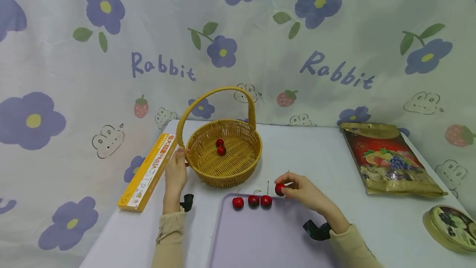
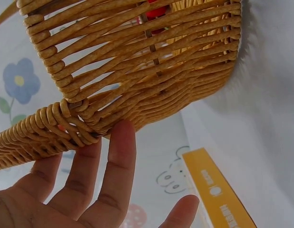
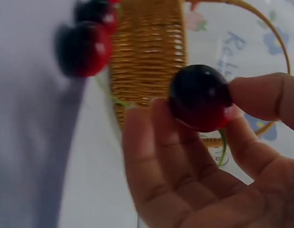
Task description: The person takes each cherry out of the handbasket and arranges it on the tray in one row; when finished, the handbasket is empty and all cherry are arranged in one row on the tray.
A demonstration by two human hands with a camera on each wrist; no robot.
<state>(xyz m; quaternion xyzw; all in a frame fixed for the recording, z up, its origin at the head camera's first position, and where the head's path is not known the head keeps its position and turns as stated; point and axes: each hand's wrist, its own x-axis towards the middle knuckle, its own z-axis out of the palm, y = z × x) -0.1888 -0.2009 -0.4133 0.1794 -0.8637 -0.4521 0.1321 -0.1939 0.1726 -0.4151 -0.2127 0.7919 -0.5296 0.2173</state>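
Cherry pinched in right grip, stem palmward; left grip holding basket, handle arching up; 3 cherries nearby.

1 box, 1 bag, 1 tin

"Rabbit" twice on the flowered backdrop, "PASTA" on the yellow box, after likely Chinese characters

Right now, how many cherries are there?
6: two round red cherries in the yellow wicker basket, three along the far edge of the flat purple tray, one in the person's right hand.
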